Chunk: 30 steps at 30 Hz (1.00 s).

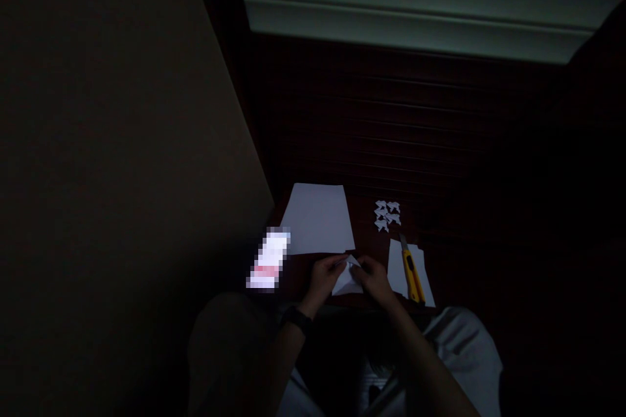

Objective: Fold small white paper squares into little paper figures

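My left hand (323,277) and my right hand (375,279) meet over a small white piece of folded paper (348,280), each pinching one side of it just above a dark wooden surface (362,238). The fingers of both hands are closed on the paper's edges. A dark watch sits on my left wrist. The scene is dim, so the folds are hard to make out.
A white sheet (319,218) lies behind my hands. Several tiny folded paper shapes (387,215) sit in a cluster to the back right. A yellow utility knife (413,270) rests on a paper strip (396,260) at right. A lit, blurred screen (268,260) glows at left, beside a wall.
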Each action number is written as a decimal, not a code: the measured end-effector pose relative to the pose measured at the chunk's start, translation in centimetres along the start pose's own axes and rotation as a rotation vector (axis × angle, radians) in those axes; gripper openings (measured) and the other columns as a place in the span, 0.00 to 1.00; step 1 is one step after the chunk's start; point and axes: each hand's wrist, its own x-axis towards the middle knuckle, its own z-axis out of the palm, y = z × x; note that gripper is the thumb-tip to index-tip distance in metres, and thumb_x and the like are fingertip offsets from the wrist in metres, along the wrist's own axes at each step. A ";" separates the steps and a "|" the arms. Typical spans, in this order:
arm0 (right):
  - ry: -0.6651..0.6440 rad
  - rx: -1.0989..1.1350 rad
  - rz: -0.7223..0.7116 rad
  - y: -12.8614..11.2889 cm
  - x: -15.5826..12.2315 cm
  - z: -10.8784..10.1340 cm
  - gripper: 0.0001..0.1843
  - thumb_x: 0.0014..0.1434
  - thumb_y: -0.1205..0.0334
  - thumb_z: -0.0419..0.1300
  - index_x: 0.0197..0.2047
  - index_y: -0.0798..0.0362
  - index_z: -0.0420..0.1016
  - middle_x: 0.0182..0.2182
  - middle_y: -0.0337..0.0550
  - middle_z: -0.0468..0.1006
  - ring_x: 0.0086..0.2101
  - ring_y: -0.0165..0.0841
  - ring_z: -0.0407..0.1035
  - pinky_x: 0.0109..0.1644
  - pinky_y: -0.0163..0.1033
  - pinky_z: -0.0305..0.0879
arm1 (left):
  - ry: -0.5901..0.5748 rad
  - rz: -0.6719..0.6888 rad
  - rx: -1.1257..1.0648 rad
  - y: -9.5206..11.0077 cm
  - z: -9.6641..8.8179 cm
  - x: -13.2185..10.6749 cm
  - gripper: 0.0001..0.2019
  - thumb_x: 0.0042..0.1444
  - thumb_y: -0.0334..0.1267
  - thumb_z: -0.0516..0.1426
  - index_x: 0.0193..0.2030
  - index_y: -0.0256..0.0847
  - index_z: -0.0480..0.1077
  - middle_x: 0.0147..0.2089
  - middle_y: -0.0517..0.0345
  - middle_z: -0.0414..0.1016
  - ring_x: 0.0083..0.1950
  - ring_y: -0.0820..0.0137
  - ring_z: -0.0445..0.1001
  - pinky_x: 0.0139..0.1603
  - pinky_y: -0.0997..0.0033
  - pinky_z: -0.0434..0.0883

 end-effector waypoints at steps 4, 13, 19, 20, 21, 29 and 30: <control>0.018 -0.031 -0.010 -0.1 0.1 0.0 0.10 0.52 0.55 0.54 0.30 0.52 0.70 0.23 0.37 0.70 0.26 0.32 0.62 0.28 0.34 0.56 | 0.019 -0.018 -0.002 0.3 0.1 -0.1 0.15 0.47 0.40 0.58 0.42 0.36 0.73 0.44 0.49 0.75 0.45 0.61 0.72 0.48 0.62 0.67; 0.015 -0.018 -0.036 0.3 0.4 0.0 0.08 0.50 0.57 0.56 0.31 0.52 0.69 0.26 0.38 0.72 0.27 0.32 0.64 0.30 0.34 0.59 | 0.010 -0.036 -0.024 -0.2 0.2 0.2 0.16 0.43 0.39 0.61 0.40 0.35 0.73 0.41 0.47 0.76 0.40 0.61 0.74 0.41 0.65 0.70; -0.032 0.029 -0.033 0.0 0.3 -0.2 0.11 0.50 0.54 0.57 0.31 0.53 0.71 0.26 0.39 0.73 0.28 0.32 0.66 0.31 0.35 0.60 | -0.010 -0.050 -0.017 -0.7 0.2 0.5 0.18 0.40 0.36 0.63 0.41 0.34 0.72 0.39 0.47 0.76 0.38 0.62 0.74 0.39 0.67 0.70; -0.043 0.046 -0.024 -0.1 0.2 -0.2 0.11 0.50 0.54 0.57 0.31 0.53 0.71 0.26 0.39 0.73 0.28 0.33 0.66 0.31 0.35 0.60 | -0.014 -0.058 -0.014 -0.7 0.2 0.5 0.18 0.40 0.37 0.63 0.41 0.34 0.72 0.39 0.47 0.77 0.38 0.62 0.75 0.38 0.67 0.70; -0.048 0.066 -0.013 -0.2 0.2 -0.2 0.12 0.50 0.53 0.57 0.32 0.53 0.71 0.27 0.39 0.73 0.28 0.33 0.66 0.31 0.35 0.60 | -0.018 -0.063 -0.014 -0.6 0.2 0.5 0.18 0.40 0.37 0.62 0.41 0.34 0.72 0.38 0.48 0.77 0.37 0.62 0.75 0.38 0.67 0.70; -0.077 0.138 0.015 -1.4 0.4 -0.6 0.17 0.54 0.48 0.52 0.35 0.53 0.72 0.29 0.40 0.73 0.31 0.34 0.66 0.33 0.35 0.59 | -0.052 -0.029 -0.066 -0.3 0.0 0.1 0.19 0.42 0.36 0.61 0.44 0.36 0.72 0.45 0.48 0.74 0.45 0.61 0.72 0.46 0.63 0.68; -0.065 0.123 0.017 -1.3 0.4 -0.5 0.17 0.54 0.48 0.53 0.34 0.53 0.72 0.28 0.40 0.73 0.30 0.34 0.65 0.32 0.35 0.59 | -0.060 -0.033 -0.069 -0.2 0.0 0.1 0.20 0.42 0.35 0.61 0.45 0.36 0.71 0.45 0.48 0.74 0.45 0.61 0.72 0.46 0.62 0.68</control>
